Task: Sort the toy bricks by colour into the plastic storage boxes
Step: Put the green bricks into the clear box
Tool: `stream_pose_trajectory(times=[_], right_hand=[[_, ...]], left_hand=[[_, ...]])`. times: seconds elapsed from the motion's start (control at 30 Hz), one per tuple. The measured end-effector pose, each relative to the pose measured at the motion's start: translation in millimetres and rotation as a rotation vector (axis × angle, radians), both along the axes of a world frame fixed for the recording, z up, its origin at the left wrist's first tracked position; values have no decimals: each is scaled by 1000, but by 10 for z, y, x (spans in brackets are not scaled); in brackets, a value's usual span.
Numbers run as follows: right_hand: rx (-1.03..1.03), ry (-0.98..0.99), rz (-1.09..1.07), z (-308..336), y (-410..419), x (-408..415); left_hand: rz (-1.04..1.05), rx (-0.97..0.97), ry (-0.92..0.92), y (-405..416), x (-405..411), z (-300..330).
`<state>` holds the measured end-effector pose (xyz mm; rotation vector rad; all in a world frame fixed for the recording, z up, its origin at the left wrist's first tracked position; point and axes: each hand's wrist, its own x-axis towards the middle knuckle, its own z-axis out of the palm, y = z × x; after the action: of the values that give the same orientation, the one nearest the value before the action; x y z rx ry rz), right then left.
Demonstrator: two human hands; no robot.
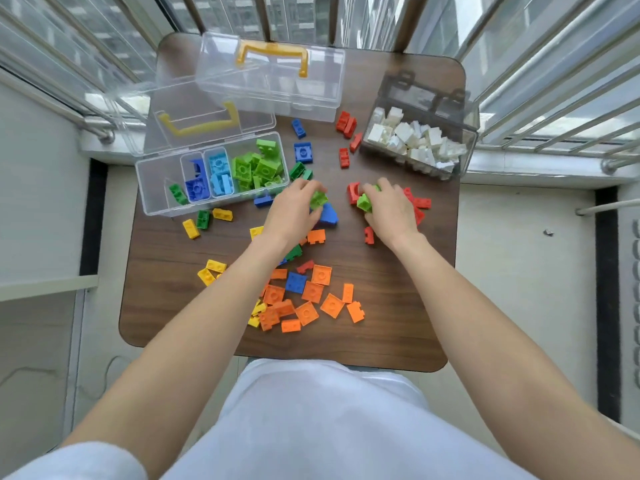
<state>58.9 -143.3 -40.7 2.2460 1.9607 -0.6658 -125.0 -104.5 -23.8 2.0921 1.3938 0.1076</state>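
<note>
My left hand [294, 209] pinches a light green brick [319, 199] at mid-table, just right of the open compartment box [152, 202]. That box holds dark green, blue, light blue and light green bricks in separate sections. My right hand [391, 209] grips another light green brick [364, 202] beside a red brick [353, 192]. Loose orange bricks [313, 292] lie in a cluster near the front, yellow bricks [211, 271] to their left, red bricks [346, 124] at the back. A blue brick [328, 214] lies between my hands.
A clear box of white bricks [415, 140] stands at the back right. A second clear box with a yellow handle [270, 77] stands at the back centre, closed. The brown table [398, 306] sits against a metal railing. Bare wood shows at the front right.
</note>
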Motion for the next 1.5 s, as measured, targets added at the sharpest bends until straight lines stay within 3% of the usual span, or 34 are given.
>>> stream_pose_trajectory(times=[0.1, 0.23, 0.4, 0.5, 0.67, 0.8, 1.0, 1.2, 1.5], right_hand=[[61, 96, -95, 115, -143, -44], [197, 423, -267, 442, -129, -261], [151, 608, -165, 681, 458, -801], [111, 585, -99, 689, 763, -1084], [-11, 489, -31, 607, 922, -1266], [-21, 475, -30, 573, 868, -1253], [145, 366, -32, 619, 790, -1247], [76, 227, 65, 589, 814, -1346], [126, 315, -54, 589, 797, -1253]], left_hand=[[19, -38, -26, -68, -10, 57], [176, 35, -166, -153, -261, 254], [382, 66, -187, 195, -714, 409], [378, 12, -138, 430, -836, 395], [380, -95, -250, 565, -970, 341], [261, 23, -148, 567, -1116, 293], [74, 220, 27, 567, -1125, 207], [55, 215, 145, 607, -977, 192], [96, 251, 56, 631, -1227, 111]])
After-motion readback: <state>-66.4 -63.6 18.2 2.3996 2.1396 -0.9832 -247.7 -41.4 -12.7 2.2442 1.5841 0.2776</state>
